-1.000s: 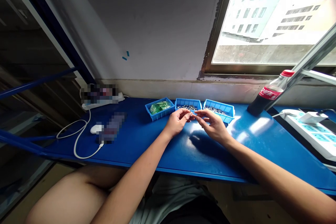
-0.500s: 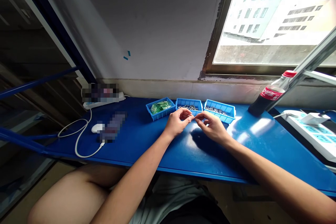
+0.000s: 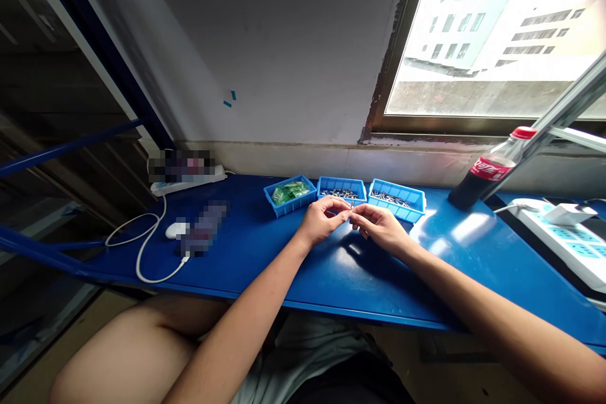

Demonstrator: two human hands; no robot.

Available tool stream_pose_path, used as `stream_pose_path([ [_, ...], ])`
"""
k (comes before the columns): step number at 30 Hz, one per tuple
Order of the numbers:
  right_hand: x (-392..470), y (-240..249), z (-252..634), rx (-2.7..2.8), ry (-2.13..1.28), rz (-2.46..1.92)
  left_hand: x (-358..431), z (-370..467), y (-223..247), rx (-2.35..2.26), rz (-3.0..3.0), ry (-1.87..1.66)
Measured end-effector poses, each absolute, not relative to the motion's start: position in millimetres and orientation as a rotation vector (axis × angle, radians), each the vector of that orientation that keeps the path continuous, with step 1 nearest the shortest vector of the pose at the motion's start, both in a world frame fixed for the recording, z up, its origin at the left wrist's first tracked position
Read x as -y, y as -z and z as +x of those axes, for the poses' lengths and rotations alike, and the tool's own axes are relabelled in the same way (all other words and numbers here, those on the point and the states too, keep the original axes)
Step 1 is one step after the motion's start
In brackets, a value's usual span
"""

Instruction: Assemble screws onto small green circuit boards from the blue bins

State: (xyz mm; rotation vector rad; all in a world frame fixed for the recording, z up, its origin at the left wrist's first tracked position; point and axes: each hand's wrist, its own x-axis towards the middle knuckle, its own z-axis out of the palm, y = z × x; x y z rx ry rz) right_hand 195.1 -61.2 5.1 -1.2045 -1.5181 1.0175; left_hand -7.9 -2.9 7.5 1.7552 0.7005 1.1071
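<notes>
My left hand (image 3: pixel 322 222) is closed in a pinch, its thumb and fingertips meeting my right hand (image 3: pixel 379 226) above the blue table. The right hand pinches as well. A small thin part (image 3: pixel 351 206) stands up between the touching fingertips, too small to name. Just behind the hands are three blue trays. The left tray (image 3: pixel 290 208) holds green plastic bits (image 3: pixel 290 191). Small metal pieces (image 3: pixel 339 193) lie in the middle tray (image 3: pixel 341 181), partly hidden by my left fingers. The right tray (image 3: pixel 416 199) has thin, screw-like metal pieces (image 3: pixel 389 197).
A cola bottle (image 3: pixel 487 170) leans at the back right, near a metal strut (image 3: pixel 568 98). A white power strip (image 3: pixel 568 240) lies at the right edge. On the left are a blurred-out device (image 3: pixel 204 230), a white mouse-like object (image 3: pixel 177 231) and a white cable (image 3: pixel 140 259).
The right hand's fingers have shifted slightly and closed more around the meeting point. A thin part now shows upright between the fingertips. The trays have stayed in place.
</notes>
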Motion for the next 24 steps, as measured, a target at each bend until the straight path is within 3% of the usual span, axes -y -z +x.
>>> stream_pose_path([
  [18, 61.4, -6.3, 192.6, 1.547, -1.116, -1.189, 1.8, -7.8, -8.8, -0.736, 1.572, -1.082],
  [24, 55.8, 1.9, 197.2, 1.589, -0.850, -1.277, -3.2, -7.1, -4.5, -0.816, 1.506, -1.144],
])
